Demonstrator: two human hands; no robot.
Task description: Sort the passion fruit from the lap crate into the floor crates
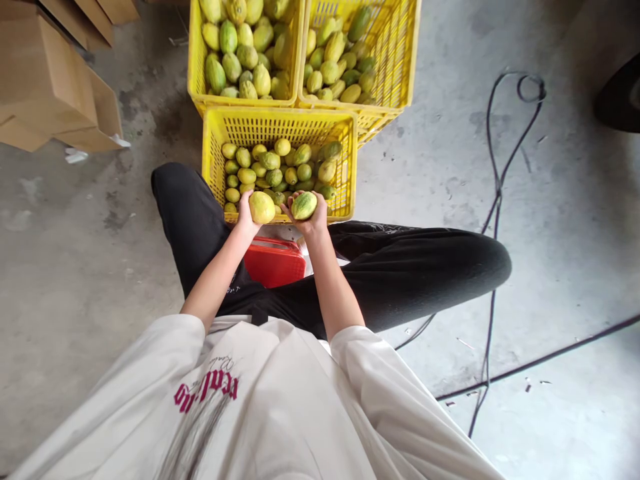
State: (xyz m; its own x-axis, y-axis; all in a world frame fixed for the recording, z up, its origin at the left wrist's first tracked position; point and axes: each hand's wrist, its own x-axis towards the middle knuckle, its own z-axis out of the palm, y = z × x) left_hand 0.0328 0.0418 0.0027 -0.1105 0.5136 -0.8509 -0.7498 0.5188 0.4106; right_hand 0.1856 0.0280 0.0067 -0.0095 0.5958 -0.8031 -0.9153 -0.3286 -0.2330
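My left hand (245, 215) is closed around a mostly yellow melon (263, 208). In my right hand (317, 219) rests a green-and-yellow streaked melon (304, 206), with the fingers curled about it. Both hands are side by side over the near edge of a yellow plastic crate (280, 115), and the two fruits are slightly apart. Inside that crate lie several smaller yellow and green melons (270, 161). Part of its near side is hidden by my hands and the held fruit.
Behind stand two more yellow crates, a left one (243, 103) and a right one (400, 53), both holding melons. A red plastic container (275, 263) sits between my legs. Cardboard boxes (47, 80) are at far left. A black cable (499, 190) crosses the concrete floor at right.
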